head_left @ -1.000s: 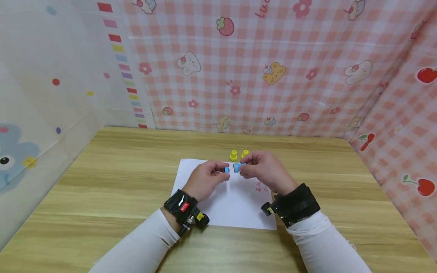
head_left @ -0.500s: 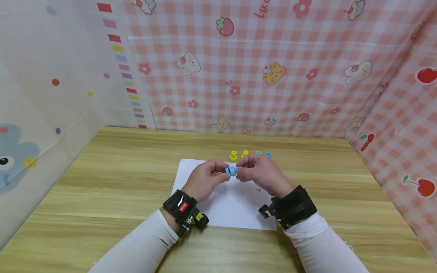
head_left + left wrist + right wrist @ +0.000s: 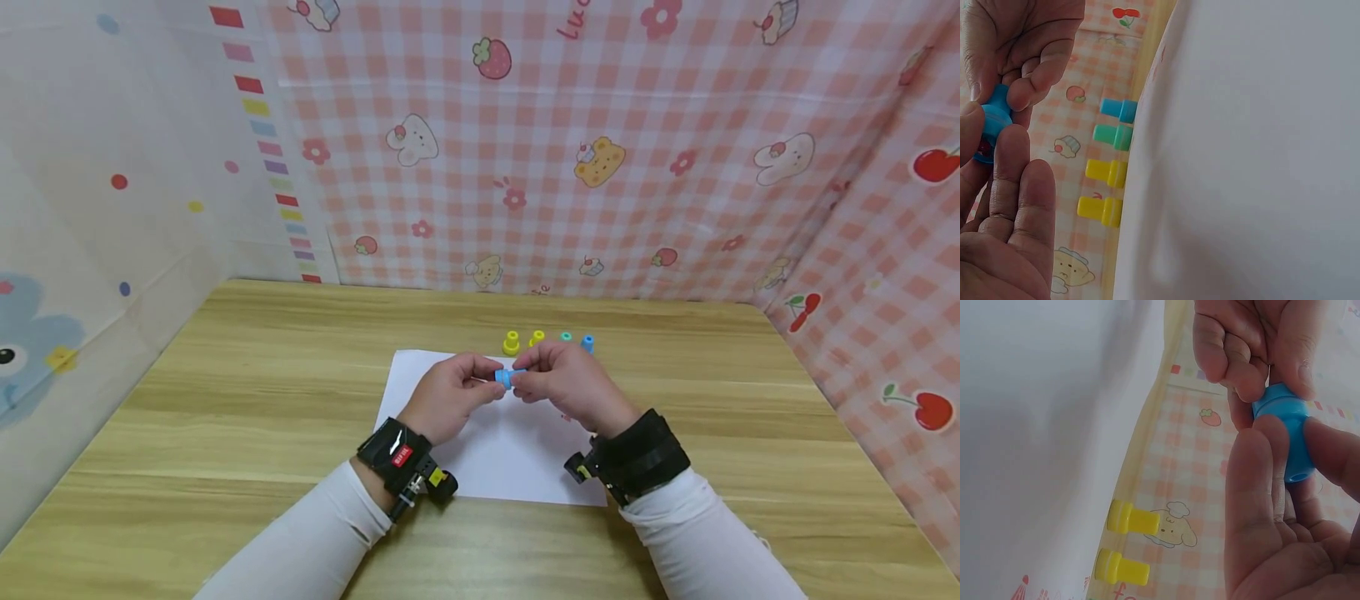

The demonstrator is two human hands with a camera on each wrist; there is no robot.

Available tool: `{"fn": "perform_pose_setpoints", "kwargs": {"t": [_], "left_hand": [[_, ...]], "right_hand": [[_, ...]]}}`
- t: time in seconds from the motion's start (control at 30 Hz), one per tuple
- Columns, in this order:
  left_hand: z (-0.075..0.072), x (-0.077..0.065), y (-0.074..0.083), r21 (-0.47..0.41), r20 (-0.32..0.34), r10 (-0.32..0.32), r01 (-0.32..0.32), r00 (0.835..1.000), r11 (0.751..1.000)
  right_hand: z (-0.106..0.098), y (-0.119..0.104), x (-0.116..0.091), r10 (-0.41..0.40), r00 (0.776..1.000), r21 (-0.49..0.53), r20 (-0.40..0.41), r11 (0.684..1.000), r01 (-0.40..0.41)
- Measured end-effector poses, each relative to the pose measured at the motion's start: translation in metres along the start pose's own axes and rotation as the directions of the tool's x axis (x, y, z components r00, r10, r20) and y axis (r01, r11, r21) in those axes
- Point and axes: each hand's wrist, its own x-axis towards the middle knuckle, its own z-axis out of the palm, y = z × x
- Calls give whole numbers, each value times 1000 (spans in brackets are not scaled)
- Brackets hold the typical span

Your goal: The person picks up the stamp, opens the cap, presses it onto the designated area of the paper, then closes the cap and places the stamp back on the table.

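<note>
Over the far part of a white sheet of paper [image 3: 517,454], my two hands meet at a small blue stamp [image 3: 1297,447]. The left hand [image 3: 444,400] pinches its blue cap [image 3: 1267,399] between thumb and fingers. My right hand [image 3: 576,385] grips the narrower handle end from the other side. Cap and stamp line up end to end, touching. In the left wrist view a dark red patch shows near the cap end of the stamp [image 3: 997,115]. Fingers hide much of both parts.
Beyond the paper's far edge stand two yellow stamps [image 3: 512,343], a green stamp [image 3: 1113,136] and another blue stamp [image 3: 1119,109] in a row. Small red prints [image 3: 1022,589] mark the paper's right side. Patterned cloth [image 3: 450,167] hangs behind the wooden table [image 3: 225,417].
The right hand has moved left, bringing the stamp from a gap apart up against the cap. The left hand has stayed nearly still. The green and other blue stamps have come into sight.
</note>
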Motion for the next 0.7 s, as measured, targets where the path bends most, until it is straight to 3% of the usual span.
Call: {"fn": "perform_pose_setpoints", "kwargs": {"t": [0.7], "left_hand": [[-1, -1, 3, -64, -15, 15, -15, 1000, 998]], "right_hand": [[8, -3, 0, -56, 998, 115, -8, 992, 56]]}}
